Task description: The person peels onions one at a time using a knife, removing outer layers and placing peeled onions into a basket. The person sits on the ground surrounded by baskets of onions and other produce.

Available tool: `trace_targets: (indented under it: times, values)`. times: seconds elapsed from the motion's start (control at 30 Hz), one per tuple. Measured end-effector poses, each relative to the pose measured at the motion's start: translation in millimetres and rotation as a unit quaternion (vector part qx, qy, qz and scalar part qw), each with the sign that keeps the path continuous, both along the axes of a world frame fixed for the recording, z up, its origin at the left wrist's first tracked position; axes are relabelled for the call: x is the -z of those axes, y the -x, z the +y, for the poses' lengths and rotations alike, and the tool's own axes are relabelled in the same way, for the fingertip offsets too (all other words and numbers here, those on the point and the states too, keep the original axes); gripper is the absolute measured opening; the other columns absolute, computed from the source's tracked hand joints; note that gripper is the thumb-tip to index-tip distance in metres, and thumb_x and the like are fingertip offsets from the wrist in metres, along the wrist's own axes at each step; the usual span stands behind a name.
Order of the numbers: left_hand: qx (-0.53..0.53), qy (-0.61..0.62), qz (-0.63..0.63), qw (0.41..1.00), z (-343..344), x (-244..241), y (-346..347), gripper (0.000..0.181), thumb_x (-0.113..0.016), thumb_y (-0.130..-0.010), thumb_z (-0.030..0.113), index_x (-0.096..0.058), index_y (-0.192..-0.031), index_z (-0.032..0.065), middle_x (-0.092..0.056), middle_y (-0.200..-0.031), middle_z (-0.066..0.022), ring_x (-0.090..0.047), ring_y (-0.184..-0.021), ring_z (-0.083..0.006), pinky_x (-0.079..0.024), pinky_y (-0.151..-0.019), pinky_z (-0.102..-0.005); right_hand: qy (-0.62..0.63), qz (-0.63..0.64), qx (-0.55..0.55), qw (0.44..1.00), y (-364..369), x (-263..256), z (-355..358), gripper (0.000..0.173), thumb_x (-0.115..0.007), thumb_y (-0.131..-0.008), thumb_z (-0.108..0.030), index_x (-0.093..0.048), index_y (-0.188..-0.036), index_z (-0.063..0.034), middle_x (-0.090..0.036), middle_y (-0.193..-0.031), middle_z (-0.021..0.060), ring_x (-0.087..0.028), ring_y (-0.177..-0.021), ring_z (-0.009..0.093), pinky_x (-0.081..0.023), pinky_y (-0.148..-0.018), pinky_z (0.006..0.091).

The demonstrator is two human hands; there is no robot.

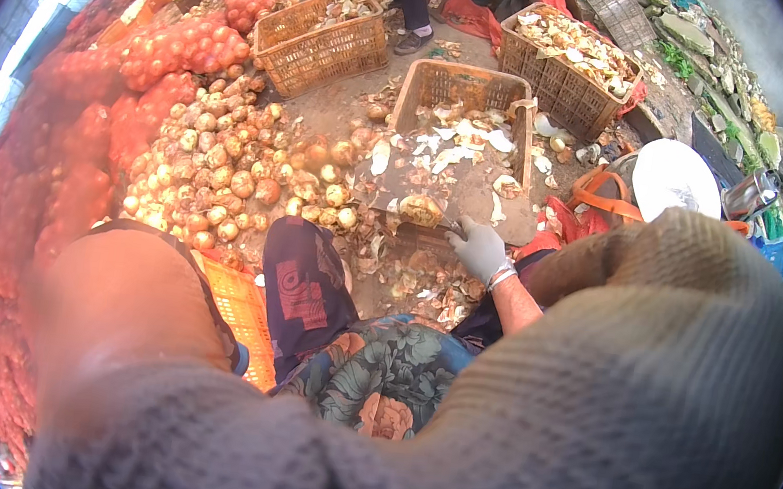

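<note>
My right hand [481, 249], in a pale glove, grips a knife [450, 222] whose blade reaches an onion [420, 210]. This onion lies on the near edge of a dirty board [459, 198], which is set against a plastic crate [470, 72]. White and brown onion peelings [458, 146] cover the board and the crate's inside. My left hand is out of view; at the left before me lies a large pile of unpeeled onions [227, 151] on the ground. Loose skins [424, 278] are scattered below the board.
Red mesh sacks of onions [184, 50] are stacked at the left. Two more crates with peelings [320, 45] [567, 68] stand beyond. A co-worker's leg [410, 1] is at the top. An orange crate [239, 317] is beside my left knee; a white round object [677, 178] lies at the right.
</note>
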State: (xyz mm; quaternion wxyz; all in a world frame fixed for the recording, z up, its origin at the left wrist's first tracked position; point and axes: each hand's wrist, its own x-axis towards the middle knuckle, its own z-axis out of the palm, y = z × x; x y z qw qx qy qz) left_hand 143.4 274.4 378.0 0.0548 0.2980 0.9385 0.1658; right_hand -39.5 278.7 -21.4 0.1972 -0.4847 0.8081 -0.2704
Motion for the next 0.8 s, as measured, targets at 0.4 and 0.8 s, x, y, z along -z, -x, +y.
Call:
trace_targets:
  times: [0.4, 0.8]
  values:
    - [0.04, -0.034, -0.038, 0.998, 0.0, 4.1, 19.8, 0.037, -0.066, -0.078, 0.021, -0.057, -0.105, -0.0023, -0.063, -0.091, -0.0175, -0.065, -0.08, -0.0296, -0.052, -0.067, -0.0385, 0.044, 0.01, -0.054, 0.998, 9.5, 31.5, 2.9, 0.029, -0.055, -0.085, -0.035, -0.057, -0.102, -0.0115, -0.066, -0.087, 0.0199, -0.064, -0.087, 0.039, -0.049, -0.073, 0.046]
    - [0.082, -0.053, -0.073, 0.993, 9.1, 1.4, 32.8, 0.042, -0.066, -0.08, 0.022, -0.056, -0.112, -0.0026, -0.063, -0.096, -0.0188, -0.065, -0.084, -0.0305, -0.052, -0.069, -0.0388, -0.062, -0.03, -0.01, 0.998, -7.1, -2.2, 0.2, 0.03, -0.057, -0.088, -0.037, -0.058, -0.1, -0.0088, -0.067, -0.089, 0.0185, -0.064, -0.089, 0.038, -0.049, -0.077, 0.0464]
